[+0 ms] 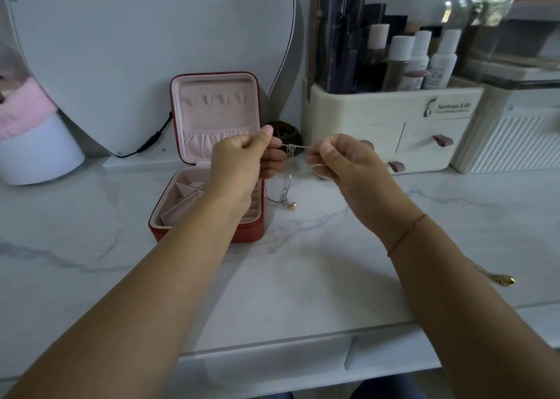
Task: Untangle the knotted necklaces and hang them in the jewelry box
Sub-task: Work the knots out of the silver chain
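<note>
A thin silver necklace is stretched between my two hands above the marble top, with a small knotted bunch at its middle. My left hand pinches one end and my right hand pinches the other. More chain hangs down to a pink pearl pendant resting on the table. The red jewelry box stands open just left of my hands, its pink lid upright with several small hooks that carry nothing. A gold necklace lies on the table by my right forearm.
A cream cosmetic organiser with drawers and bottles stands behind my right hand. A heart-shaped mirror leans at the back left, its cable beside the box. A white tub with pink cloth is far left. A dark round object sits behind the necklace.
</note>
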`<state>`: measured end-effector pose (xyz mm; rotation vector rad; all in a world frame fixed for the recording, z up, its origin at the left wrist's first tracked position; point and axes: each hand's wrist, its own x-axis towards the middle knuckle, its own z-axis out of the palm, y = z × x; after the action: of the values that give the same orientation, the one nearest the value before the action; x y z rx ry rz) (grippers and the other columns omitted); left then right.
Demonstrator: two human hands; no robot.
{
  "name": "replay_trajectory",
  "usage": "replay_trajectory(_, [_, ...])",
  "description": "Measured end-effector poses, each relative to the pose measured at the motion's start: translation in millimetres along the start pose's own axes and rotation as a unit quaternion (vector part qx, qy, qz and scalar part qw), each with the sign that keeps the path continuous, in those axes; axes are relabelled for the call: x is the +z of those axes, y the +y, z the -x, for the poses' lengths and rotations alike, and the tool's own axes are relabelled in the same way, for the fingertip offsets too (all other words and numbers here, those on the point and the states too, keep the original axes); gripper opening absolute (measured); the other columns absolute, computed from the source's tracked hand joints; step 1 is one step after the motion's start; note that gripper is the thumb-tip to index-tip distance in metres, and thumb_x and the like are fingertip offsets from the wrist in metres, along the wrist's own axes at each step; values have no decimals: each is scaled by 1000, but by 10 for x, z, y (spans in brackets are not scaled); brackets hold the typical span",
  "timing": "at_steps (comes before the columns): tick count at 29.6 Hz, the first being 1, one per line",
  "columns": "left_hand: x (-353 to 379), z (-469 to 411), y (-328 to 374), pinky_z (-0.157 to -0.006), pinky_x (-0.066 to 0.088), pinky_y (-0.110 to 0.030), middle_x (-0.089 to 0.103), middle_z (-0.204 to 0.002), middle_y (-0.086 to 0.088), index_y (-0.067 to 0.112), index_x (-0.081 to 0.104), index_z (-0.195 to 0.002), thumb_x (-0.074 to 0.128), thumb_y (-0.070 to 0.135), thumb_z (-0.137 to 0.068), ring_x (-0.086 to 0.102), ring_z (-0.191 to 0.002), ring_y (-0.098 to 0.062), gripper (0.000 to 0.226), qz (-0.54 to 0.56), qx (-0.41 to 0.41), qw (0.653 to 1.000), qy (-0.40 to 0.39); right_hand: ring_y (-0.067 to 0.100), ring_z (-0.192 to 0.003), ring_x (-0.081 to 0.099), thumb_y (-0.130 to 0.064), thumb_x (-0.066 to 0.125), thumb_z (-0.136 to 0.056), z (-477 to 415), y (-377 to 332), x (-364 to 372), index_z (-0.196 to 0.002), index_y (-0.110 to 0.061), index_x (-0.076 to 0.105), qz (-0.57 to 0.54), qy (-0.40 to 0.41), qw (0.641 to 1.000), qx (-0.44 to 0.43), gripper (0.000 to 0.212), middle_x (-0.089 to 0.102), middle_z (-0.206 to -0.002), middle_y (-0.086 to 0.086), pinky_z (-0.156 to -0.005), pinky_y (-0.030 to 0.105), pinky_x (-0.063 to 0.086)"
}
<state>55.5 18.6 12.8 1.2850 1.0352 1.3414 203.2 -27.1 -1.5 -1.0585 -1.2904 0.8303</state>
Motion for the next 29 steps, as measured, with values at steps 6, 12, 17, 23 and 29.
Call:
replay_trajectory(6, [20,11,12,-50,50,-19,72,-67,-4,10,63,-82,49,29,-99,69,-60,-15,29,20,-21,999,-36,23,-87,69,-10,31,-103,26,-96,-1,-88,-8,45,-204,-18,978,31,21,63,-93,13,-90,37,54])
replay_trajectory(12, [-11,-51,9,-54,50,-20,71,-63,-2,10,58,-81,41,28,-102,69,-60,-13,32,63,-42,997,-23,17,-79,61,-11,34,-103,-12,-114,-58,-83,-12,50,-227,73,971,31,26,63,-86,6,-81,31,51])
replay_trajectory(17, [-27,-80,33,-51,48,-21,69,-57,-1,15,46,-77,28,30,-104,68,-53,-14,35,99,-66,993,17,29,-88,69,-11,30,-104,-51,-77,-143,-89,-5,47,-306,107,945,40,23,63,-89,14,-85,41,56])
replay_trajectory(23, [-169,-210,99,-44,43,-19,58,-41,3,17,41,-69,33,28,-103,60,-39,-12,37,209,-109,967,91,20,-63,65,-9,31,-103,-76,-38,-226,-82,-9,43,-380,141,912,65,25,60,-73,9,-72,34,58])
replay_trajectory(29, [-330,-316,105,-40,31,-14,44,-37,7,19,44,-66,35,32,-102,42,-31,-8,39,213,-119,963,114,14,-54,54,-9,31,-103,-99,-14,-290,-83,-8,44,-401,223,884,94,24,52,-65,4,-61,28,55])
